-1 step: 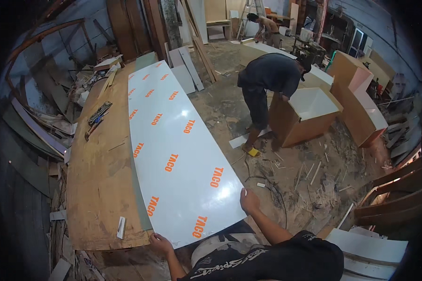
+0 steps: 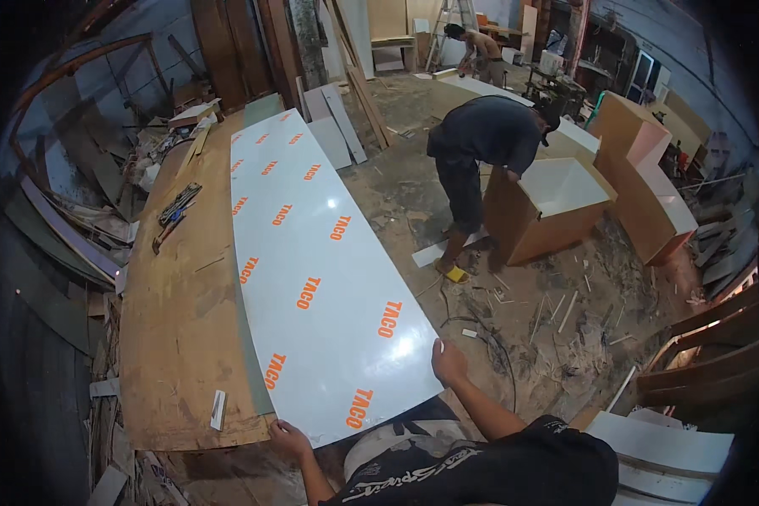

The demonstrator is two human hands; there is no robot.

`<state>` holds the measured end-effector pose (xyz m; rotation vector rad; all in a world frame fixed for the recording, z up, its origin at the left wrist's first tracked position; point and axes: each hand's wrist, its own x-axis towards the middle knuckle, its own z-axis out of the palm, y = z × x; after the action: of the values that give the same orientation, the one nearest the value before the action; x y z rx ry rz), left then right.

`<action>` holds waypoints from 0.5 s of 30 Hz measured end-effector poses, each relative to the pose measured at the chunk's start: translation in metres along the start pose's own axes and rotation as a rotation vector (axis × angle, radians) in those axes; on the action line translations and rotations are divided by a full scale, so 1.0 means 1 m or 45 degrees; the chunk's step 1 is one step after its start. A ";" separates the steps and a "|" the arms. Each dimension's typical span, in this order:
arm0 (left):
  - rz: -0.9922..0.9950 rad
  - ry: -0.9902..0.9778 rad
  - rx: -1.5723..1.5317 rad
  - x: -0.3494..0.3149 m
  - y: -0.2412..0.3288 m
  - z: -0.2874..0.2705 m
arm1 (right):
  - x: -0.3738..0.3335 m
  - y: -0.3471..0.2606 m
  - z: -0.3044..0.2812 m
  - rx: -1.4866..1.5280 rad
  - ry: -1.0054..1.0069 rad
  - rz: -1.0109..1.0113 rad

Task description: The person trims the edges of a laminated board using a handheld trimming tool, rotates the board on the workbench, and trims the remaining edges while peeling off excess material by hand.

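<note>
A long glossy white sheet (image 2: 333, 261) with orange print lies lengthwise over the right side of a wooden worktable. Its near end reaches toward my body. My left hand (image 2: 289, 439) grips the near left corner, fingers underneath and thumb on the edge. At the right edge, close to the near right corner, my right hand (image 2: 449, 363) is closed round the sheet with its thumb on top. A greenish board (image 2: 255, 384) peeks out along the sheet's left side. What lies beneath the rest of the sheet is hidden.
Pliers-like tools and a hammer (image 2: 169, 232) lie on the wooden worktable (image 2: 177, 337), near a small white strip (image 2: 218, 410). To the right, a person (image 2: 485, 143) bends over an open box cabinet (image 2: 557, 223). Offcuts and a cable (image 2: 506, 354) litter the floor. Another person (image 2: 481, 52) works farther back.
</note>
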<state>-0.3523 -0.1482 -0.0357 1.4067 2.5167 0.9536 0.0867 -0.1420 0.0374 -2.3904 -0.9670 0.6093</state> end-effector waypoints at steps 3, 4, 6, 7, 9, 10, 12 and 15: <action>0.041 0.028 -0.005 0.001 -0.004 -0.002 | 0.000 -0.003 -0.001 -0.018 -0.029 -0.003; 0.045 0.025 -0.004 0.001 0.000 -0.003 | 0.001 -0.001 0.000 -0.018 -0.026 0.000; 0.051 0.017 -0.008 -0.001 0.005 -0.005 | 0.003 0.002 0.001 -0.042 -0.025 0.043; 0.053 0.016 -0.009 -0.002 0.008 -0.007 | 0.003 0.003 0.002 -0.042 -0.025 0.043; 0.055 0.056 0.032 -0.004 0.015 -0.007 | 0.004 0.006 0.003 -0.035 0.000 0.016; 0.053 0.102 0.074 -0.003 0.013 -0.007 | 0.004 0.007 0.004 -0.033 -0.002 0.011; 0.073 0.107 0.079 -0.001 0.009 -0.007 | 0.004 0.007 0.005 -0.013 0.001 -0.018; 0.086 0.127 0.029 -0.001 0.004 -0.003 | 0.002 0.003 0.003 -0.025 -0.029 0.025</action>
<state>-0.3501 -0.1495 -0.0314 1.4957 2.5733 1.0351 0.0878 -0.1412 0.0324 -2.4179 -0.9649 0.6387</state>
